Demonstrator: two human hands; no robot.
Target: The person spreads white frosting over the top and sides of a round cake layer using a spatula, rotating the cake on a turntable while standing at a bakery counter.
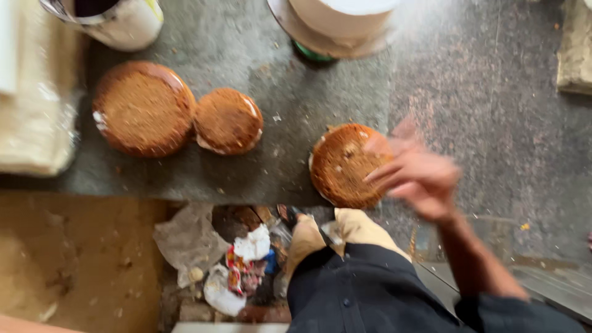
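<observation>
- The right hand [414,176] is blurred; its fingers [383,174] are spread apart and rest on the right side of a round brown cake [343,165], without closing around it.
- That cake lies flat on the grey stone counter [481,111], near the front edge, with small pale flecks on its top.
- The forearm runs from the hand down to the lower right, ending in a dark sleeve [493,311].
- The left hand does not show anywhere in this view, so nothing can be said of its grip.
- Two more round brown cakes lie well apart from the first, to the left on the same counter: a large cake [143,108] and a smaller cake [228,121], just beside each other and seemingly touching at their edges.
- A white bucket [117,21] stands at the top left corner, behind the large cake.
- A white round container [336,24] stands at the top centre, behind the cake under the hand.
- A pale folded cloth or sheet [34,111] lies along the left edge of the counter.
- Below the counter's front edge sits a heap of rubbish [237,265]: crumpled clear plastic, white paper and coloured wrappers.
- The person's dark clothing [364,293] fills the bottom centre, just beside the rubbish.
- A tan surface [74,259] shows at the lower left.
</observation>
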